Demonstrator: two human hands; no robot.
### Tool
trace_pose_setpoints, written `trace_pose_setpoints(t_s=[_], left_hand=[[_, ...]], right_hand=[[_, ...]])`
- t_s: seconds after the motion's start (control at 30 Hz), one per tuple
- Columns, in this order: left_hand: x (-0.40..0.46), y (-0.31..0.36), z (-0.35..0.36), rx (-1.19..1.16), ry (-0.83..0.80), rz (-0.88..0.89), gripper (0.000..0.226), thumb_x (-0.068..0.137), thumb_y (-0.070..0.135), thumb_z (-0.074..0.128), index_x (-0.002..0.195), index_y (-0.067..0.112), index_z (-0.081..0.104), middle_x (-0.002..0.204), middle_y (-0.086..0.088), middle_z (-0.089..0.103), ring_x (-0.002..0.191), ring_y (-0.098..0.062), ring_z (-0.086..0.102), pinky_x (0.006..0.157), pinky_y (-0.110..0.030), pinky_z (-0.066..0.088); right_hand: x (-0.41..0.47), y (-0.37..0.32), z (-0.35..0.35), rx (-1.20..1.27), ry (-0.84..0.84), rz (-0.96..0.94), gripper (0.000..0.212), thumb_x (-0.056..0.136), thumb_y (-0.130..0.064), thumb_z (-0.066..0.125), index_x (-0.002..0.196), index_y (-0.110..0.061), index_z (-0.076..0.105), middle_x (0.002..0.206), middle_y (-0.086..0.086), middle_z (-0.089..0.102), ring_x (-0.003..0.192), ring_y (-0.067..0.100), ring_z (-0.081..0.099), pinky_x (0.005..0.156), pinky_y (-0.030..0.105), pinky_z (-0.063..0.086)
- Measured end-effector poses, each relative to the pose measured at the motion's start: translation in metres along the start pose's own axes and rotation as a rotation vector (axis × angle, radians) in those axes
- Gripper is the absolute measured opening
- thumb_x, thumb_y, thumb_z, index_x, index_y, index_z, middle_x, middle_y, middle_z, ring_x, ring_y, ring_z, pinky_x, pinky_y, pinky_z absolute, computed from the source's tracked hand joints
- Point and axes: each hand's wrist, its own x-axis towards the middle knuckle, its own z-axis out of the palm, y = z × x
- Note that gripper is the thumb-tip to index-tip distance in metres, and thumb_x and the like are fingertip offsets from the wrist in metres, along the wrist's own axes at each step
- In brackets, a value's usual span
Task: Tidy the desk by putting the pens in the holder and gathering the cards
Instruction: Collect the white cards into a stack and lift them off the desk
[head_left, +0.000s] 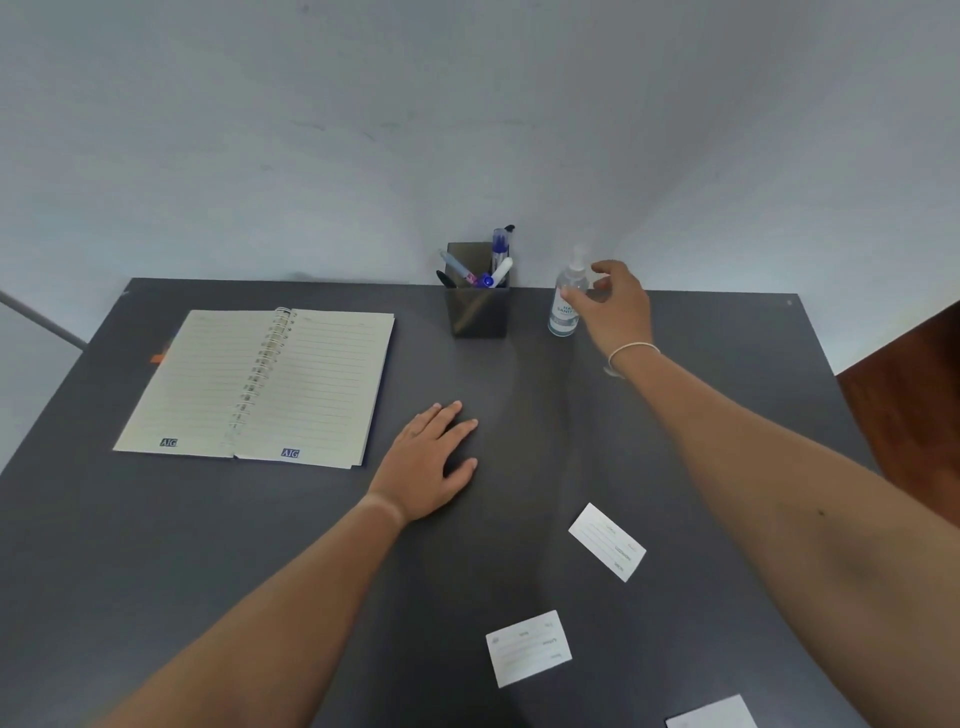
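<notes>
Five pens (493, 262), three cards (607, 541), one holder (478, 312), one notebook (257, 384), one bottle (566, 304).

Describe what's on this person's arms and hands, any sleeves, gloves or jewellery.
Both forearms are bare, with no sleeves showing and no gloves. The right hand has a thin, pale band or bracelet around its wrist. The left hand wears nothing; a lighter strip crosses its wrist. No rings are visible on either hand.

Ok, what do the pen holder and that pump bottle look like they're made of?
The pen holder looks like dark, smoky, glossy plastic or acrylic: flat walls with a soft sheen. The pump bottle appears to be clear plastic: you can see through it around the label.
</notes>
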Motion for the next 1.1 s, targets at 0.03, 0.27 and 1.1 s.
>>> trace_pose_setpoints(t_s=[0.03,0.27,1.1], left_hand=[[-0.001,0.002,-0.001,-0.001,-0.005,-0.008,0.068,0.079,0.056,0.026,0.138,0.025,0.042,0.154,0.001,0.031,0.145,-0.022,0.022,0.117,-0.033,0.017],[-0.017,0.014,-0.011,0.014,-0.156,-0.058,0.051,0.091,0.036,0.047,0.14,0.022,0.04,0.155,-0.001,0.027,0.144,-0.022,0.023,0.118,-0.034,0.023],[-0.123,0.094,0.02,0.058,-0.273,0.099,0.07,0.077,0.053,0.062,0.137,0.023,0.043,0.13,0.002,0.045,0.118,-0.021,0.042,0.105,-0.031,0.035]], right_hand=[[-0.005,0.0,-0.003,-0.008,0.001,0.003,0.049,0.079,-0.031,0.068,0.122,-0.014,0.05,0.117,0.01,0.057,0.096,0.018,0.051,0.083,0.023,0.036],[-0.058,0.008,-0.022,-0.038,0.006,0.01,0.041,0.078,-0.027,0.07,0.113,-0.009,0.058,0.114,0.012,0.061,0.106,0.023,0.056,0.084,0.023,0.037],[-0.249,0.084,-0.041,-0.589,-0.223,0.111,0.045,0.085,-0.023,0.06,0.128,-0.011,0.05,0.129,0.012,0.047,0.121,0.032,0.041,0.098,0.039,0.039]])
